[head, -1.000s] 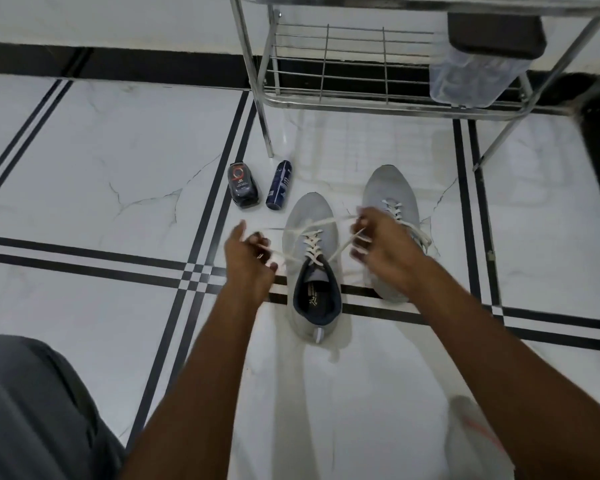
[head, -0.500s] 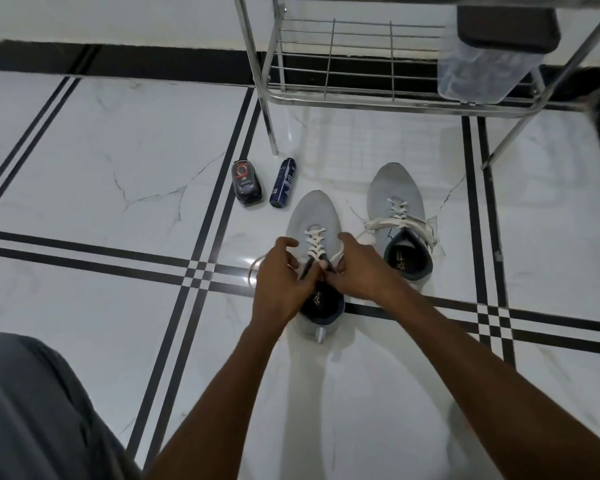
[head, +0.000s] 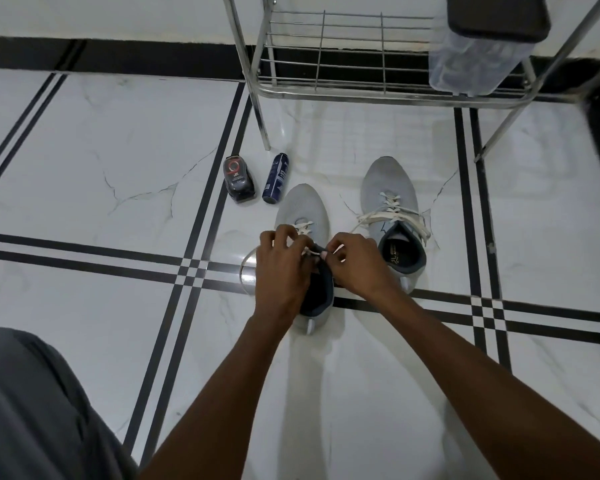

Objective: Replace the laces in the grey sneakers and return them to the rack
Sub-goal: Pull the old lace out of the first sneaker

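Observation:
Two grey sneakers stand side by side on the tiled floor, toes pointing away from me. Over the left sneaker [head: 302, 206], my left hand [head: 281, 268] and my right hand [head: 354, 263] meet above the tongue, each pinching the white lace [head: 303, 227]. A loop of that lace [head: 244, 271] trails onto the floor left of my left hand. My hands hide most of the shoe's opening. The right sneaker [head: 387, 183] stands apart with its white lace [head: 390, 213] threaded and tied loosely. The metal rack [head: 326, 90] stands beyond the shoes.
A dark shoe-polish bottle [head: 238, 180] and a blue spray can [head: 276, 178] lie on the floor left of the sneakers, near a rack leg [head: 260, 109]. A clear plastic container with a dark lid [head: 475, 53] sits on the rack's lower shelf. My grey-clad knee [head: 25, 410] fills the bottom left.
One second ago my hands were spread apart, pulling the lace ends out to both sides. They have come together over the left sneaker's tongue, uncovering the right sneaker.

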The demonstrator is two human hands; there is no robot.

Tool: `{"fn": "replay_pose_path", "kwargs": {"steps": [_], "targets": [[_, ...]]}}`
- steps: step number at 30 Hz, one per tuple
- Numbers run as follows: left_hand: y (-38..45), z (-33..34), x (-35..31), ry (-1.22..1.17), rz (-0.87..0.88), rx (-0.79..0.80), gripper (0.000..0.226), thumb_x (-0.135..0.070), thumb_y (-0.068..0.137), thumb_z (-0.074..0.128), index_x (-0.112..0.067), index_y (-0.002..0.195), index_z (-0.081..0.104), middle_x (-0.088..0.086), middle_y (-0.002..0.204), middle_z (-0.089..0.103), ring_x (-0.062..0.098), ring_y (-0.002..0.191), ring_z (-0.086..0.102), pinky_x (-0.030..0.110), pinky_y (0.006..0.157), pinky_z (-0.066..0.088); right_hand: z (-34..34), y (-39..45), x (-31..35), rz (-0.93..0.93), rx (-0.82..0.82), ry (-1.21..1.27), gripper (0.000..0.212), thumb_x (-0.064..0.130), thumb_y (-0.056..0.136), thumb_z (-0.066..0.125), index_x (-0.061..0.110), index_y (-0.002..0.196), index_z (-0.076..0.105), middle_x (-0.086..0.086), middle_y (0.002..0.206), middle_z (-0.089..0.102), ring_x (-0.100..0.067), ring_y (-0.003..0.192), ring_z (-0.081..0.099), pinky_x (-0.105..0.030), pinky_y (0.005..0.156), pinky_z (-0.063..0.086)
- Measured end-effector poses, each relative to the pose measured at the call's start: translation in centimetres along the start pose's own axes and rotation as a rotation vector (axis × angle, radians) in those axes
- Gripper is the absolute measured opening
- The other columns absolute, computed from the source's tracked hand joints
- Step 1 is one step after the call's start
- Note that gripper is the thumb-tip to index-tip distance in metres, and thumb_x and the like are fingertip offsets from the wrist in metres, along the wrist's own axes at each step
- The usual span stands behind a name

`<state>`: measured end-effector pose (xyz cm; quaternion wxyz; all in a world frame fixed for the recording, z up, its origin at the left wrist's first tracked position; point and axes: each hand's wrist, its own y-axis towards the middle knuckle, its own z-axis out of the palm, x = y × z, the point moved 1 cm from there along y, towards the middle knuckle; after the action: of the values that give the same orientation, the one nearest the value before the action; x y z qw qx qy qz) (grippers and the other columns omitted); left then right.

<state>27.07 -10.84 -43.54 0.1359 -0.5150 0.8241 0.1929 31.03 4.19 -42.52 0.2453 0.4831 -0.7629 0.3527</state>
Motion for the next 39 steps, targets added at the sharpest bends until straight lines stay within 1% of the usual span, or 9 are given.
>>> {"fn": "replay_pose_path", "kwargs": {"steps": [4, 8, 12, 17, 22, 26, 28, 31, 39], "targets": [[0.4, 0.3, 0.2, 0.008, 0.127, -0.033, 0.007, -0.017, 0.092, 0.069, -0.011, 0.095, 0.072, 0.006, 0.106, 0.063, 0.027, 0.100, 0.054, 0.040, 0.081, 0.047, -0.4, 0.1, 0.2, 0.026, -0.008, 0.029, 0.010, 0.028, 0.088, 0.069, 0.022, 0.081, 0.065, -0.001, 0.075, 0.074, -0.022, 0.076, 0.071, -0.048, 0.070, 0.062], [-0.2, -0.4, 2.0, -0.399, -0.467, -0.352, 0.010, -0.016, 0.095, 0.058, -0.012, 0.104, 0.055, 0.005, 0.107, 0.056, 0.023, 0.100, 0.051, 0.041, 0.089, 0.047, -0.6, 0.4, 0.1, 0.061, -0.016, 0.094, 0.009, 0.027, 0.085, 0.068, 0.023, 0.078, 0.063, 0.000, 0.072, 0.072, -0.024, 0.074, 0.072, -0.049, 0.069, 0.062], [-0.6, -0.6, 0.8, -0.243, -0.136, -0.081, 0.035, -0.023, 0.088, 0.063, -0.018, 0.123, 0.056, 0.000, 0.127, 0.057, 0.024, 0.120, 0.044, 0.036, 0.095, 0.038, -0.4, 0.3, 0.8, 0.042, 0.014, 0.089, 0.009, 0.029, 0.082, 0.069, 0.026, 0.076, 0.063, 0.001, 0.074, 0.073, -0.025, 0.079, 0.072, -0.050, 0.070, 0.062], [0.5, -0.2, 0.3, 0.129, 0.115, 0.006, 0.012, -0.024, 0.094, 0.067, -0.017, 0.101, 0.073, 0.001, 0.120, 0.066, 0.031, 0.122, 0.048, 0.048, 0.096, 0.037, -0.7, 0.5, 0.7, 0.026, 0.045, 0.072, 0.009, 0.032, 0.081, 0.067, 0.026, 0.076, 0.062, 0.000, 0.073, 0.074, -0.025, 0.078, 0.073, -0.051, 0.072, 0.062], [1.5, -2.9, 4.3, -0.248, -0.672, -0.565, 0.025, -0.025, 0.098, 0.054, -0.002, 0.104, 0.062, 0.017, 0.109, 0.060, 0.034, 0.104, 0.053, 0.037, 0.091, 0.039, -1.0, 0.4, -0.1, 0.020, -0.001, 0.045, 0.009, 0.029, 0.084, 0.066, 0.025, 0.078, 0.061, 0.000, 0.076, 0.073, -0.029, 0.082, 0.070, -0.051, 0.071, 0.061], [1.5, -2.5, 2.2, -0.215, -0.202, -0.235, 0.028, -0.035, 0.093, 0.064, -0.015, 0.113, 0.060, 0.004, 0.120, 0.057, 0.026, 0.117, 0.046, 0.024, 0.098, 0.028, -1.2, 0.6, 0.3, -0.007, 0.014, 0.012, 0.007, 0.025, 0.087, 0.066, 0.023, 0.081, 0.062, -0.002, 0.078, 0.073, -0.025, 0.077, 0.070, -0.048, 0.073, 0.061], [0.8, -1.0, 0.3, -0.065, 0.046, 0.006, 0.020, -0.034, 0.091, 0.067, -0.020, 0.105, 0.067, 0.002, 0.128, 0.057, 0.029, 0.125, 0.042, 0.034, 0.098, 0.034, -1.2, 0.8, 0.7, -0.020, 0.011, -0.018, 0.007, 0.023, 0.087, 0.066, 0.020, 0.082, 0.063, -0.004, 0.080, 0.072, -0.026, 0.077, 0.069, -0.046, 0.075, 0.060], [0.5, 0.0, 0.1, 0.088, 0.077, 0.073, 0.012, -0.022, 0.091, 0.069, -0.014, 0.099, 0.073, 0.005, 0.132, 0.059, 0.035, 0.129, 0.038, 0.048, 0.094, 0.039, -1.3, 0.8, 0.7, -0.025, 0.026, -0.037, 0.007, 0.023, 0.088, 0.066, 0.018, 0.085, 0.063, -0.005, 0.081, 0.072, -0.026, 0.074, 0.068, -0.045, 0.075, 0.060], [2.7, -1.3, 0.7, 0.053, 0.225, 0.138, 0.016, -0.028, 0.083, 0.079, -0.018, 0.095, 0.073, -0.001, 0.126, 0.061, 0.030, 0.123, 0.041, 0.044, 0.092, 0.037, -1.5, 0.6, 0.9, -0.045, 0.043, -0.047, 0.008, 0.022, 0.089, 0.066, 0.014, 0.088, 0.064, -0.007, 0.082, 0.072, -0.026, 0.079, 0.068, -0.042, 0.077, 0.058]]}}
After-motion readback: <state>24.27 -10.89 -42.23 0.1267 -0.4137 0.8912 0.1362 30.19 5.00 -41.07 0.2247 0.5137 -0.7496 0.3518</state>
